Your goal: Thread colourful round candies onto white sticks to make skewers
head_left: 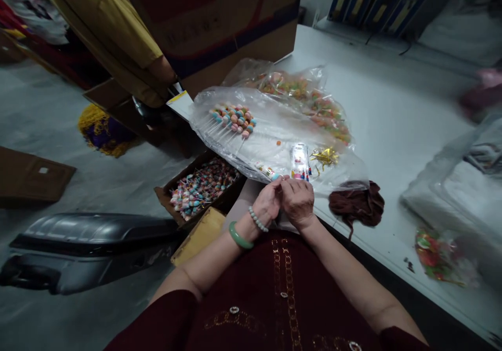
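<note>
At the near edge of the table, my left hand [269, 202] and my right hand [298, 199] meet, fingers pinched together. Between them is one end of a candy lollipop [270, 172] in a clear wrapper; its blue ball shows beside my left fingertips, and my fingers hide the rest. Just beyond my right hand lies a stack of clear printed wrappers [299, 160], with gold twist ties [325, 156] to its right. Several unwrapped candy lollipops [234, 119] lie in a cluster on a plastic sheet [270, 149], sticks pointing toward the lower left.
A carton of wrapped lollipops [204, 186] stands below the table's left edge. Bags of colourful candy [294, 87] lie behind the sheet. A brown cloth [356, 204] is at right. A large cardboard box [235, 32] and a person's yellow sleeve [113, 21] are beyond. A dark suitcase [94, 246] is left.
</note>
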`<state>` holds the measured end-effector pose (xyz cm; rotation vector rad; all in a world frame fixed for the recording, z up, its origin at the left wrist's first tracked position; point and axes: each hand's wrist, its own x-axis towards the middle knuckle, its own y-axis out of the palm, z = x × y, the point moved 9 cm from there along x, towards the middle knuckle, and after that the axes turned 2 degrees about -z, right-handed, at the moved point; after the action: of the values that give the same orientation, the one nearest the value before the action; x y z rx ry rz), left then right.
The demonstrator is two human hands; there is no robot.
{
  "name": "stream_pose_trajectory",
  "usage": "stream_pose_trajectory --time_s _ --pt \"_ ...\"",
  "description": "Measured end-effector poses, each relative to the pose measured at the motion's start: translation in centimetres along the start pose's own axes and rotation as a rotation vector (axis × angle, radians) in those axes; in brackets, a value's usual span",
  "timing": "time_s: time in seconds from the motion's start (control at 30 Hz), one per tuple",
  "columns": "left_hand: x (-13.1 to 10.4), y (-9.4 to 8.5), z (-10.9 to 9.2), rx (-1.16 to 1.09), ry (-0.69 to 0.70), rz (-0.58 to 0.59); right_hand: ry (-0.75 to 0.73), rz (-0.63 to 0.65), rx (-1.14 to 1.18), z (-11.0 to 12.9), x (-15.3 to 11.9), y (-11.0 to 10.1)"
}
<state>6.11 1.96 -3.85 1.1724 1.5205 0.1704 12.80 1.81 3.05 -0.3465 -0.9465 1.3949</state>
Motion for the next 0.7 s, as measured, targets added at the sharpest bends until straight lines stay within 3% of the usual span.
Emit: stream_pose_trajectory --time_s 0.1,0.27,0.33,0.43,0.47,0.6,0.63,0.7 --pt "-0.7 0.4 -0.1 0.088 -0.026 0.091 0.315 0.089 0.518 -3.2 -0.2 1.7" --pt "-1.7 0.6 -1.0 0.479 0.028 0.361 0.709 0.373 1.263 -4.1 -3.1 5.1" --pt "-1.8 0.5 -1.6 0.614 0.11 0.411 0.793 0.332 1.244 -4.8 -3.8 4.5" --pt "-1.6 0.1 -3.1 0.673 0.318 0.347 0.666 0.023 0.897 -5.9 -2.6 0.6" --pt "-1.5 0.0 -3.0 0.679 0.328 0.342 0.625 -0.039 0.853 -5.6 -2.1 -0.2" --pt "-1.0 -0.4 0.5 0.775 0.088 0.382 0.722 -0.002 1.037 -4.5 -0.8 1.5" --pt "-0.9 -0.7 0.5 0.837 0.109 0.335 0.767 -0.037 1.061 -4.6 -0.6 2.0" --pt "-0.9 -0.9 -1.3 0.99 0.362 0.192 0.819 -0.166 1.048 -5.4 -0.5 2.2"
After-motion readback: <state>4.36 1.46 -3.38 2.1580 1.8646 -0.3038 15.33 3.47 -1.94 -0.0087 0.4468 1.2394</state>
